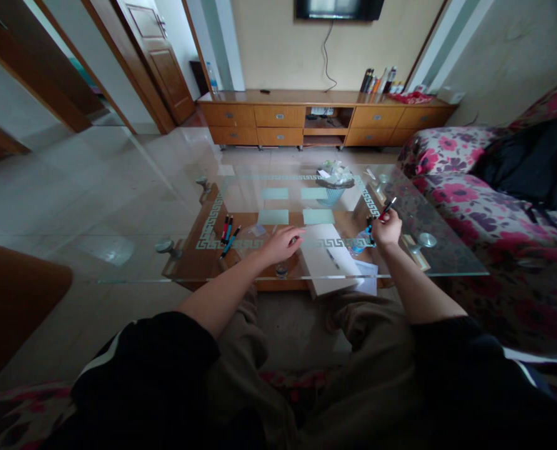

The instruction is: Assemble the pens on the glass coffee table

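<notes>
My right hand (pixel 387 229) is closed around a red-and-black pen (pixel 389 208), its silvery end pointing up and away. Below that hand, several dark pens (pixel 370 224) stand close together beside a blue-labelled plastic bottle (pixel 359 245). Over the left-middle of the glass table (pixel 428 250), my left hand (pixel 282 244) has its fingers loosely stretched to the right, with nothing visible in them. To its left, red, black and blue pens (pixel 227 230) lie in a small group, with a blue-and-black pen (pixel 231 242) slanting next to them. White paper (pixel 322 240) lies between my hands, a slim pen (pixel 332 259) on it.
A small round clear object (pixel 281 270) is near the table's front edge. Beyond, a waste basket (pixel 332 190) filled with plastic appears through the glass. A floral sofa (pixel 466 200) holding a black bag (pixel 536 159) stands right; a wooden TV cabinet (pixel 281 117) runs along the wall.
</notes>
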Demonstrator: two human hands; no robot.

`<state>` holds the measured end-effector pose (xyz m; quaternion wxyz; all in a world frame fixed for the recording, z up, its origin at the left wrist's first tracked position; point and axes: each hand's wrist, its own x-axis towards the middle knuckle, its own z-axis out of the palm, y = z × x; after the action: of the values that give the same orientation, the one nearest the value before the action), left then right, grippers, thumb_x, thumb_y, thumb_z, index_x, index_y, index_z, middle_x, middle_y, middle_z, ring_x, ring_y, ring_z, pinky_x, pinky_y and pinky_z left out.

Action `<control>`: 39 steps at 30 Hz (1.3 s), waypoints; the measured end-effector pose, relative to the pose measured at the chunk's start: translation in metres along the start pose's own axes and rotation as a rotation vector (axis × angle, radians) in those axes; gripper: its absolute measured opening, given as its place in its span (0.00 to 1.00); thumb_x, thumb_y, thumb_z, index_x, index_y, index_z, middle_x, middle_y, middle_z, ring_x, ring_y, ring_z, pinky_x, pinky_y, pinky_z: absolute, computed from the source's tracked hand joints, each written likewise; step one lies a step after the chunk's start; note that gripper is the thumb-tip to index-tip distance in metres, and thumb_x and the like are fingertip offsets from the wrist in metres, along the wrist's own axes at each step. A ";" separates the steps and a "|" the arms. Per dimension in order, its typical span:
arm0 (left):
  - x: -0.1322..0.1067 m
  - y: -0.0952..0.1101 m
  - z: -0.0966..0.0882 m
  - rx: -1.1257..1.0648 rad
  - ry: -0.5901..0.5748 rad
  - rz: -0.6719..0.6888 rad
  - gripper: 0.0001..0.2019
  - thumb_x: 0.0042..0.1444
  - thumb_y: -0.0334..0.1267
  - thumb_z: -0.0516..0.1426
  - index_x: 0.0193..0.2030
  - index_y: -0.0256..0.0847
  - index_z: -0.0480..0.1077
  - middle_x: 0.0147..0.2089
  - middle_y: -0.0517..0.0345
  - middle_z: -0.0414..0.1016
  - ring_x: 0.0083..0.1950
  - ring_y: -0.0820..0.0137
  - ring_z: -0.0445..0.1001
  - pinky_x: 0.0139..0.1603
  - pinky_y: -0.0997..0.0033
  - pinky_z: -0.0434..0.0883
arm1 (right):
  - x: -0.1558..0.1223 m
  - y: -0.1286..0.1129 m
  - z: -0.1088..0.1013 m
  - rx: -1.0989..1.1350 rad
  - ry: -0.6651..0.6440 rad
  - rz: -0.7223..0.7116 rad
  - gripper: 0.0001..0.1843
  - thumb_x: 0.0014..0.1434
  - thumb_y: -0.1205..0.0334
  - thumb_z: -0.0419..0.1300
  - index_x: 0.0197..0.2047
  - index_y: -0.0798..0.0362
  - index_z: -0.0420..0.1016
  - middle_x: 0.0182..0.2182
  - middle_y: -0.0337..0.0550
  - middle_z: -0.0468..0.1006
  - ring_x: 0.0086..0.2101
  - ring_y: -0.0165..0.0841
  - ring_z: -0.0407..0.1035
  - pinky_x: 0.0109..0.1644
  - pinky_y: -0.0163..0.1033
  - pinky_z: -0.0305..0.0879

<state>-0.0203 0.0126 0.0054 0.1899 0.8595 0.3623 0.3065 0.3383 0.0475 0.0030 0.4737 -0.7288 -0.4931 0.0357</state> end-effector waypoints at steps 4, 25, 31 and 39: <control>0.000 -0.004 0.000 0.010 -0.004 0.013 0.14 0.69 0.37 0.53 0.56 0.40 0.75 0.48 0.50 0.79 0.45 0.67 0.76 0.50 0.65 0.73 | 0.005 0.014 -0.019 -0.180 0.100 0.093 0.24 0.56 0.67 0.52 0.53 0.62 0.77 0.43 0.59 0.80 0.45 0.46 0.74 0.55 0.50 0.68; -0.001 -0.003 -0.001 0.039 -0.040 0.014 0.13 0.68 0.36 0.53 0.52 0.40 0.77 0.44 0.52 0.78 0.41 0.68 0.75 0.46 0.67 0.72 | 0.000 0.036 -0.025 -0.336 -0.016 0.270 0.14 0.58 0.71 0.58 0.45 0.62 0.81 0.41 0.60 0.82 0.39 0.41 0.71 0.50 0.44 0.63; -0.002 -0.003 -0.002 0.083 -0.063 -0.001 0.13 0.68 0.37 0.53 0.52 0.41 0.77 0.45 0.52 0.78 0.42 0.67 0.76 0.47 0.66 0.73 | -0.005 0.037 -0.019 -0.376 -0.062 0.197 0.13 0.57 0.70 0.58 0.43 0.61 0.81 0.39 0.58 0.81 0.40 0.42 0.73 0.54 0.46 0.66; -0.005 -0.022 -0.017 0.399 0.023 -0.220 0.12 0.66 0.35 0.53 0.47 0.43 0.78 0.47 0.50 0.79 0.50 0.61 0.75 0.55 0.61 0.70 | -0.005 0.045 -0.014 -0.370 -0.072 0.190 0.12 0.57 0.68 0.59 0.42 0.58 0.81 0.37 0.55 0.81 0.40 0.43 0.74 0.52 0.46 0.68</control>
<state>-0.0454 0.0252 0.0038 0.0446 0.8318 0.5094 0.2159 0.3737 0.0316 -0.0238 0.3081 -0.8449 -0.4370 0.0152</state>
